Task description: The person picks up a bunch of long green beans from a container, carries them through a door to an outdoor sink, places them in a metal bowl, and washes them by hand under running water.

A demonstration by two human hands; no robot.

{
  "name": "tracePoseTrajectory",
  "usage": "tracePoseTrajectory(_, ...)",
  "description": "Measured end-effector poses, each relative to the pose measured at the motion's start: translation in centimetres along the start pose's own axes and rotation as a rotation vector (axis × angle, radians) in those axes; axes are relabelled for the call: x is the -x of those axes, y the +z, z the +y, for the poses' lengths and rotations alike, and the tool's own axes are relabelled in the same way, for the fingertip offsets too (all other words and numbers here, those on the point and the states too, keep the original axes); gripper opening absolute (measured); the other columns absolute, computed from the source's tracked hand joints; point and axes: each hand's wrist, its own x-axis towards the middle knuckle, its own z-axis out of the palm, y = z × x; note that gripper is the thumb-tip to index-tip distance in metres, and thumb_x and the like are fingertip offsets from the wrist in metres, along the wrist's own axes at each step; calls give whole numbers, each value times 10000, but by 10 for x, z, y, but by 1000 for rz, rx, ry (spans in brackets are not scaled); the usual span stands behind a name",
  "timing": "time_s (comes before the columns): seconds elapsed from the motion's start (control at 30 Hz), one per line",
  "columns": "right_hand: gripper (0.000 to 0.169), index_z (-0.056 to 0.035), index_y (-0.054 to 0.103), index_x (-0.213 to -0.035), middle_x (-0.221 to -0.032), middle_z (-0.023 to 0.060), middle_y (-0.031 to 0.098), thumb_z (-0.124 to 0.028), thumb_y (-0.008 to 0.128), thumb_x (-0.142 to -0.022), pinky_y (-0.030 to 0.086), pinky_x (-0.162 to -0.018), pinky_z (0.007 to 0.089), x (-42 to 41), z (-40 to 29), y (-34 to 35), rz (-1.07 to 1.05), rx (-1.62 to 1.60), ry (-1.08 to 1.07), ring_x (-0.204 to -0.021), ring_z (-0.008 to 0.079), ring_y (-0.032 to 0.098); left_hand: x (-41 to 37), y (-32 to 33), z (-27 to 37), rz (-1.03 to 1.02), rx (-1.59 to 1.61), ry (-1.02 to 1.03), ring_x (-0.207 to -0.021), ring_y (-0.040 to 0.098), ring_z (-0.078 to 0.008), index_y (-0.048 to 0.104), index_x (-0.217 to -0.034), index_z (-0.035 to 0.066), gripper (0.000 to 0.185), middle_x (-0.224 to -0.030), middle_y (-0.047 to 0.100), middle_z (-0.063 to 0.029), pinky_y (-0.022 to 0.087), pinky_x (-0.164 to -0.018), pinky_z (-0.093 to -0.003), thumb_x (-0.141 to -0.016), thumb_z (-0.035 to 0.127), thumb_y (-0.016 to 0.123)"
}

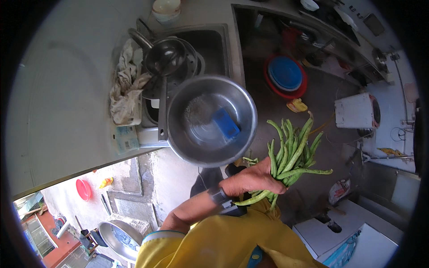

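Observation:
My left hand (254, 179), a dark watch (218, 195) on its wrist, is closed around a bunch of long green beans (291, 150). The beans spread out past both sides of the fist. More green pods (250, 161) show behind the hand, lower down. Left of the beans is a stainless steel basin (204, 147) at the sink's edge. It holds a blue block-like object (226, 123), whose kind I cannot make out, and the basin's bottom looks wet. My right hand is out of view.
A metal ladle (166, 55) lies over the sink (211, 33), beside crumpled cloths (125, 90). Bowls (166, 10) stand on the counter. Blue and red basins (285, 73), a yellow packet (297, 105) and a white appliance (353, 110) are to the right. Another metal basin (110, 246) is lower left.

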Motion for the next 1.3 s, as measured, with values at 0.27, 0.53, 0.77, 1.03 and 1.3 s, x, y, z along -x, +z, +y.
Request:
tracePoseTrajectory(0.27, 392, -34, 572, -1058, -926, 189, 640, -312, 672, -800, 515, -705, 410, -1, -89, 35, -230, -102, -138, -799, 310, 640, -3, -12, -9, -238, -117, 59, -765, 507, -65, 531, -1031, -5, 321, -842, 570, 4, 432, -649, -221, -741, 12, 667)
tracePoseTrajectory(0.53, 412, -43, 563, -1110, -943, 184, 639, -302, 677, -810, 517, -713, 396, -10, -215, 76, -586, -196, -440, -800, 298, 640, 30, -6, 34, -262, -161, 161, -638, 496, -82, 558, -815, 4, 169, -688, 570, -42, 414, -534, -263, -671, 25, 645)
tracePoseTrajectory(0.77, 592, -32, 477, -1218, -1065, 202, 593, -302, 731, -757, 500, -781, 445, -13, -323, 189, -560, 619, -829, -938, 342, 605, 59, -18, 22, -337, -523, 362, -652, 424, -152, 526, -854, -11, 244, -715, 504, -77, 401, -576, -312, -626, 39, 597)
tracePoseTrajectory(1.03, 732, 22, 373, -1258, -1174, 215, 524, -254, 741, -689, 449, -905, 447, -11, -310, 254, -429, 786, -861, -1093, 388, 511, 79, -33, 14, -253, -507, 403, -687, 411, -134, 507, -926, -27, 323, -749, 470, -60, 394, -600, -290, -623, 42, 595)
tracePoseTrajectory(1.3, 740, -16, 456, -1234, -1323, 235, 402, -215, 765, -592, 394, -969, 424, -13, -322, 259, -713, 135, -937, -1198, 384, 438, 80, -44, 14, -304, -452, 273, -689, 422, -77, 501, -1066, -25, 403, -784, 501, 4, 388, -576, -243, -683, 15, 619)
